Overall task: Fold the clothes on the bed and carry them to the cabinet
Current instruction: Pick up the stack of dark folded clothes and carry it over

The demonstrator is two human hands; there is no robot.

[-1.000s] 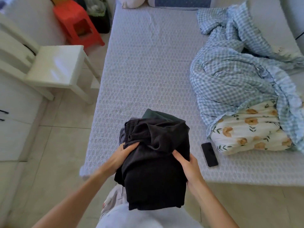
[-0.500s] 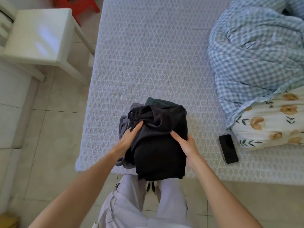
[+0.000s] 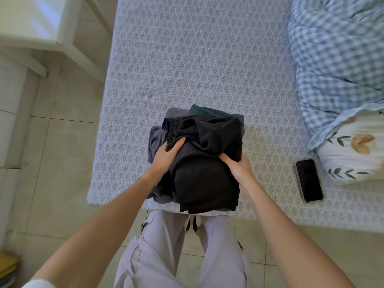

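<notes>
A stack of folded dark clothes (image 3: 205, 175) lies at the near edge of the bed (image 3: 187, 59). Its top piece is black, with a grey garment (image 3: 154, 138) showing at the left and a dark green one (image 3: 200, 110) at the back. My left hand (image 3: 167, 155) presses on the stack's left side, fingers on the black fabric. Gripping the right side of the stack is my right hand (image 3: 236, 166). The undersides of both hands are hidden.
A black phone (image 3: 309, 180) lies on the bed right of the stack. A blue checked quilt (image 3: 336, 55) with a floral lining (image 3: 353, 150) fills the bed's right side. A white chair (image 3: 41, 28) stands on the tiled floor at left.
The stack has come down from in front of my body onto the bed's near edge. My view has tilted down and closer. Both hands stay on the stack's sides.
</notes>
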